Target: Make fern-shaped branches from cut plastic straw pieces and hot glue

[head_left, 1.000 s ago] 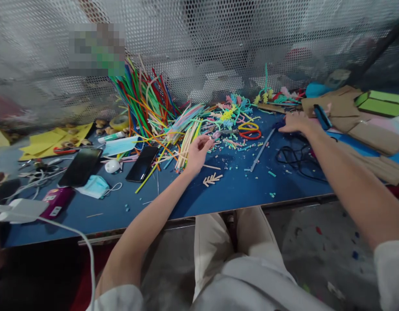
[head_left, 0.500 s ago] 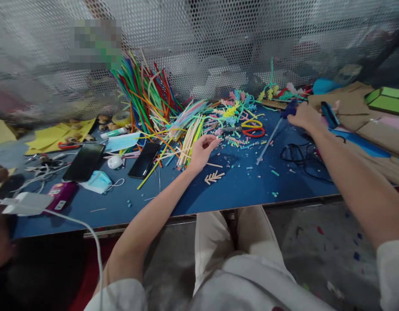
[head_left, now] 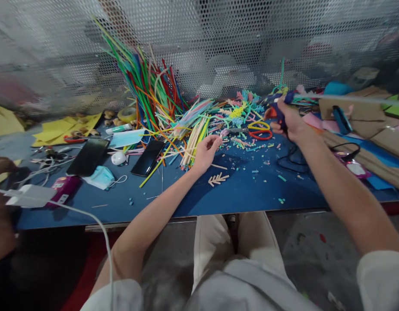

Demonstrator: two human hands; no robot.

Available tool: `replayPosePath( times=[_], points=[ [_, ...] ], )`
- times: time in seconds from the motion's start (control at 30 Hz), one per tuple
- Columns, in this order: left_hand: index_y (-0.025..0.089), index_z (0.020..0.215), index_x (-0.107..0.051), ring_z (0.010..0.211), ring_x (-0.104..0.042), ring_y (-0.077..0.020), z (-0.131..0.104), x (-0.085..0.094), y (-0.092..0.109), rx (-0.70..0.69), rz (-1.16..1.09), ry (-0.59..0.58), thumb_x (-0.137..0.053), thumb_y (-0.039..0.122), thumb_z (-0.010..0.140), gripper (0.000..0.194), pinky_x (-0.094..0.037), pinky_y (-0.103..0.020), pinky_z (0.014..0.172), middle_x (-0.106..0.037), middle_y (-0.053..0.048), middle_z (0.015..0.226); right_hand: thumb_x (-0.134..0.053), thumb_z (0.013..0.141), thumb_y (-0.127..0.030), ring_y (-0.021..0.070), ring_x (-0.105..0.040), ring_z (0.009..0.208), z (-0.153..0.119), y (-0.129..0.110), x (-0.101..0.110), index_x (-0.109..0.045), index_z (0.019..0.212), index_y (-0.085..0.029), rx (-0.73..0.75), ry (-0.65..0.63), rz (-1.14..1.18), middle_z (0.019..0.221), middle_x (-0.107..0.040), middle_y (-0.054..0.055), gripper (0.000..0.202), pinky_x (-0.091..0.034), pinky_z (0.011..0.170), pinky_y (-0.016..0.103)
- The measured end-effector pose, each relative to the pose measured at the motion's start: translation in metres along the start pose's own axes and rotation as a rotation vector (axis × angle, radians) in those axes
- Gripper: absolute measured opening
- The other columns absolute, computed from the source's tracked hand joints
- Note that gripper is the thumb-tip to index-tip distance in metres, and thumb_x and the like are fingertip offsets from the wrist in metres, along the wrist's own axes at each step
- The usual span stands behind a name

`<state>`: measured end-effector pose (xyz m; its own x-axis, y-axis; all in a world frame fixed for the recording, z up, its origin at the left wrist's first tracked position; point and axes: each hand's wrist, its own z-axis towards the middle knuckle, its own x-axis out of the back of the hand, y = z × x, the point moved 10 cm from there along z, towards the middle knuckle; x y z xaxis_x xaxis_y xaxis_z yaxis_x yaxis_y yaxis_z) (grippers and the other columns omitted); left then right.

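My left hand (head_left: 206,153) is closed in a pinch above the blue table, beside a bundle of cream and yellow pipe cleaners (head_left: 193,144). A small pale pink fuzzy bit (head_left: 224,133) shows at its fingertips; I cannot tell whether it is held. On the table below lies a cream leaf-shaped piece made of short pipe cleaner lengths (head_left: 218,178). My right hand (head_left: 290,119) is wrapped around a dark purple hot glue gun (head_left: 280,113), raised over the table. A long clear glue stick (head_left: 348,100) sticks out behind it to the right. Scissors (head_left: 259,130) with red and yellow handles lie between my hands.
Colourful pipe cleaners (head_left: 147,93) stand piled against the perforated metal screen (head_left: 238,39). Phones (head_left: 148,158), face masks (head_left: 100,177), a purple power bank (head_left: 64,190) and white cables lie left. Brown paper (head_left: 369,116) and a black cord (head_left: 290,160) lie right. Coloured clippings litter the middle.
My right hand has lifted the glue gun off the table at the right and brought it a little nearer, turning it so the glue stick points right. My left hand keeps its pinch.
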<state>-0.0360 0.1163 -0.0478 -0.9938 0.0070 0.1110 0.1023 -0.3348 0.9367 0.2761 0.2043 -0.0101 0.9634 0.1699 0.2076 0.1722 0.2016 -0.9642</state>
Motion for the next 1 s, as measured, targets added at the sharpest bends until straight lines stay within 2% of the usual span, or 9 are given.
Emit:
replayPosePath(
  times=[0.07,0.13,0.2,0.27,0.43,0.53,0.73,1.0],
  points=[
    [0.021,0.094,-0.075,0.073,-0.058,-0.0155,-0.002,0.000,0.002,0.010,0.041,0.001,-0.072,0.080,0.094,0.059,-0.049,-0.029,0.068,-0.070,-0.004,0.086,-0.053,0.099,-0.090,0.0092,-0.035,0.048,-0.022,0.003,-0.039,-0.062,0.097,-0.021,-0.039,-0.090,0.129,0.076,-0.071,0.003,0.070,-0.032,0.047,0.033],
    [0.021,0.095,-0.075,0.073,-0.058,-0.0158,-0.004,-0.001,0.002,0.023,0.073,-0.008,-0.071,0.081,0.094,0.060,-0.048,-0.029,0.068,-0.071,-0.004,0.086,-0.064,0.097,-0.085,0.0101,-0.041,0.046,-0.039,-0.003,-0.068,-0.062,0.090,-0.023,0.019,-0.175,0.153,0.072,-0.070,0.001,0.062,-0.038,0.047,0.033],
    [0.021,0.095,-0.076,0.072,-0.056,-0.0152,-0.005,-0.004,0.002,0.029,0.098,-0.031,-0.072,0.079,0.094,0.058,-0.046,-0.029,0.066,-0.072,-0.004,0.087,-0.066,0.099,-0.080,0.0114,-0.045,0.044,-0.051,-0.007,-0.087,-0.065,0.087,-0.023,0.085,-0.260,0.142,0.063,-0.065,-0.001,0.058,-0.042,0.050,0.034],
    [0.020,0.095,-0.076,0.070,-0.055,-0.0145,-0.007,-0.008,0.003,0.023,0.113,-0.054,-0.073,0.076,0.095,0.056,-0.044,-0.028,0.064,-0.072,-0.004,0.087,-0.064,0.101,-0.079,0.0124,-0.046,0.043,-0.058,-0.009,-0.097,-0.068,0.088,-0.023,0.146,-0.308,0.156,0.059,-0.060,-0.003,0.057,-0.045,0.052,0.034],
    [0.020,0.093,-0.076,0.071,-0.057,-0.0147,-0.009,-0.012,0.009,-0.004,0.161,-0.072,-0.072,0.070,0.096,0.050,-0.046,-0.028,0.067,-0.073,-0.003,0.086,-0.057,0.097,-0.088,0.0176,-0.053,0.051,-0.061,0.001,-0.106,-0.066,0.080,-0.023,0.172,-0.363,0.158,0.066,-0.064,0.004,0.067,-0.045,0.048,0.035],
    [0.020,0.092,-0.077,0.071,-0.059,-0.0150,-0.010,-0.013,0.014,-0.025,0.173,-0.090,-0.073,0.064,0.098,0.045,-0.048,-0.029,0.069,-0.075,-0.004,0.085,-0.052,0.097,-0.091,0.0201,-0.055,0.055,-0.059,0.005,-0.104,-0.067,0.075,-0.023,0.183,-0.356,0.137,0.065,-0.062,0.006,0.073,-0.046,0.051,0.037],
    [0.018,0.089,-0.079,0.071,-0.062,-0.0153,-0.010,-0.011,0.022,-0.052,0.186,-0.077,-0.075,0.060,0.097,0.043,-0.050,-0.029,0.070,-0.077,-0.005,0.084,-0.052,0.094,-0.094,0.0185,-0.058,0.060,-0.057,0.012,-0.094,-0.069,0.073,-0.021,0.155,-0.329,0.079,0.079,-0.071,0.009,0.078,-0.048,0.057,0.038],
    [0.019,0.087,-0.080,0.071,-0.061,-0.0168,-0.011,-0.011,0.023,-0.052,0.195,-0.071,-0.076,0.059,0.096,0.041,-0.050,-0.031,0.069,-0.077,-0.006,0.084,-0.052,0.089,-0.099,0.0221,-0.056,0.066,-0.058,0.010,-0.091,-0.065,0.064,-0.024,0.105,-0.283,0.059,0.072,-0.066,0.009,0.080,-0.050,0.065,0.042]
  ],
)
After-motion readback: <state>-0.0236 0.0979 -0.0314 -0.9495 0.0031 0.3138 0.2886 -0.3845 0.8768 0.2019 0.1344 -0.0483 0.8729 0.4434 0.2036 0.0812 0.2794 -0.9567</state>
